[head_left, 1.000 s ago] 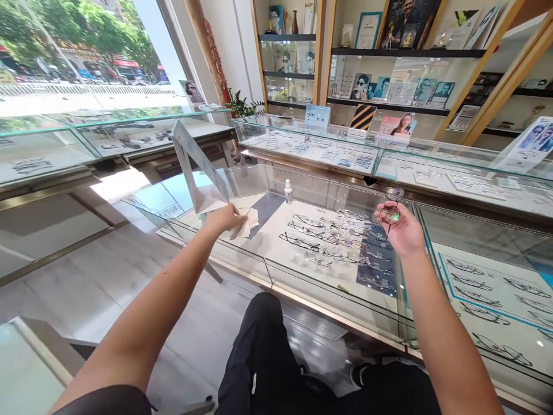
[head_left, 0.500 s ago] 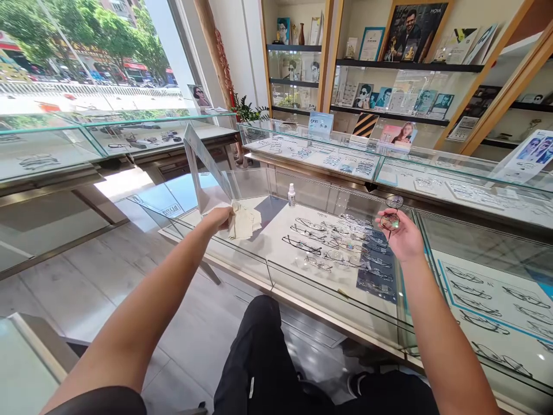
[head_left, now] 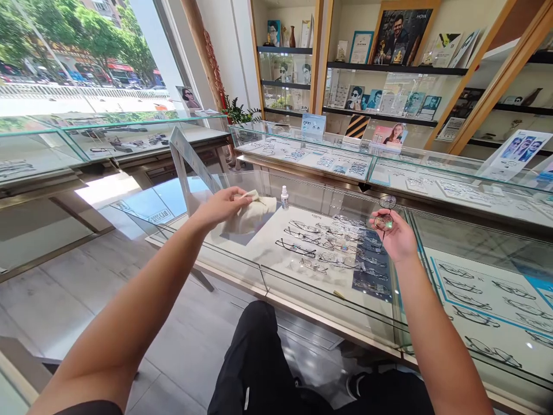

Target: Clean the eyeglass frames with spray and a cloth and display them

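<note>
My left hand (head_left: 224, 206) pinches the edge of a pale yellow cleaning cloth (head_left: 257, 213), which hangs partly blurred above the glass display counter (head_left: 233, 262). Over the counter's right part, my right hand (head_left: 398, 235) grips a pair of eyeglasses (head_left: 384, 221) with round lenses, held upright on end with one lens above the other. A small white spray bottle (head_left: 284, 197) stands on the glass just right of the cloth. Below the glass, several eyeglass frames (head_left: 302, 233) lie in rows between my two hands.
A framed mirror (head_left: 190, 161) leans on the counter behind my left hand. More eyeglass frames (head_left: 470, 288) fill the adjoining case at right. Further glass cases (head_left: 302, 141) run along the back, with shelves of framed pictures above. My knee (head_left: 259, 323) is close to the counter's front edge.
My left hand has lifted the cloth and carried it right, towards the spray bottle. My right hand still holds the eyeglasses, nearly unmoved. The whole view has shifted slightly.
</note>
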Motion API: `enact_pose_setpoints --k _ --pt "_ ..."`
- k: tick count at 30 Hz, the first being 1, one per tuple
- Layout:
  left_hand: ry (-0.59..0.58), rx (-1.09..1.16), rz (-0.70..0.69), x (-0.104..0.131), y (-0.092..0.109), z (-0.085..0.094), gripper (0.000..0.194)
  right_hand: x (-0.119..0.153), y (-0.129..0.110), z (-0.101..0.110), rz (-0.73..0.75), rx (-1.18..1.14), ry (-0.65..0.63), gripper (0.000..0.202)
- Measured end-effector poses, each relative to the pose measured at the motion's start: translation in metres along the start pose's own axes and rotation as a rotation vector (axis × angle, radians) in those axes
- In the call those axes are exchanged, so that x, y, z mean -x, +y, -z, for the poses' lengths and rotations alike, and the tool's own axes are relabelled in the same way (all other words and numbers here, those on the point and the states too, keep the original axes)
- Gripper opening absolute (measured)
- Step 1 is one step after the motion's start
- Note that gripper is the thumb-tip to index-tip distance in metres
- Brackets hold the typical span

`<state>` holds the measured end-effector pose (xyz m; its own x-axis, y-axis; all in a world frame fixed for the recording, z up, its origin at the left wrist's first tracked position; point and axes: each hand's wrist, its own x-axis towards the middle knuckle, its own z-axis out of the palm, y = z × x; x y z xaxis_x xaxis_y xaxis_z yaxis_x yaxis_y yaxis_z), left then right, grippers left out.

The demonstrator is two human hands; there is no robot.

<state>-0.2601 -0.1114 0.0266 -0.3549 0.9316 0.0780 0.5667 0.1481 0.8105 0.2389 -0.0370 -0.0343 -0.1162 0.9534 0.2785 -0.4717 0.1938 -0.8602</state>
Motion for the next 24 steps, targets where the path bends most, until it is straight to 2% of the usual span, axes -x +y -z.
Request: enact_pose_setpoints --k 3,7,11,12,16,19,24 --pt "-0.161 -0.2 -0.125 0.016 0.041 -0.012 0.044 0.0 0.001 0.0 0.01 0.005 -0.008 0.024" --pt "-0.165 -0.315 -0.324 0.03 0.09 -0.039 0.036 -0.001 0.0 -0.002 0.021 0.008 -0.017 0.024" --pt "-0.368 -0.475 -0.359 0.035 0.124 -0.067 0.03 0.001 -0.003 -0.008 0.02 -0.005 -0.012 0.022" --pt "-0.394 -0.457 -0.363 0.035 0.13 -0.074 0.029 0.002 -0.003 -0.01 0.018 -0.011 -0.014 0.022" --pt "-0.341 -0.164 -0.356 0.032 0.151 -0.1 0.031 0.004 -0.005 -0.015 -0.008 -0.027 -0.045 0.024" --pt "-0.421 0.078 -0.321 0.022 0.16 -0.124 0.034 0.003 -0.006 -0.016 -0.005 -0.035 -0.062 0.024" --pt "-0.476 0.394 -0.234 0.001 0.168 -0.172 0.034 0.002 -0.009 -0.018 0.011 -0.062 -0.081 0.023"
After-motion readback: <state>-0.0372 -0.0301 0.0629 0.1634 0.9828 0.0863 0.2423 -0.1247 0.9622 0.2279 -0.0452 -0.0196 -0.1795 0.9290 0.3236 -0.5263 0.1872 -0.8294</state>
